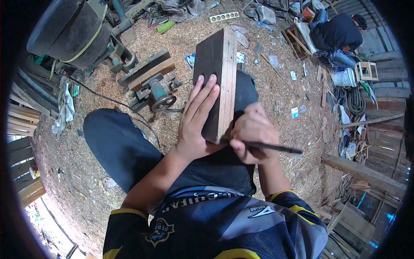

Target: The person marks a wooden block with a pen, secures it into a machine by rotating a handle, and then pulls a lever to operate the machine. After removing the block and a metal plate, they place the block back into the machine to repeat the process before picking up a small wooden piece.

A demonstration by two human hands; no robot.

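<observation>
A wooden box-like block (pixel 213 77) with a dark broad face and a pale, nail-dotted edge stands tilted over my lap. My left hand (pixel 196 114) grips its lower left part, fingers laid along the dark face and the thumb underneath. In my right hand (pixel 256 134) is a thin dark stick-like tool (pixel 280 148), its near end pointing right and its other end right at the block's lower corner. What kind of tool it is, I cannot tell. The right fingers are curled round it, slightly blurred, beside the pale edge.
A green vise-like machine (pixel 158 93) with a handwheel and wooden jaws stands left on the shaving-covered floor (pixel 129 159). Behind it is a large dark drum (pixel 71 32). A power strip (pixel 224 17) lies at the back. Another person (pixel 338 36) crouches far right. A beam (pixel 364 172) lies right.
</observation>
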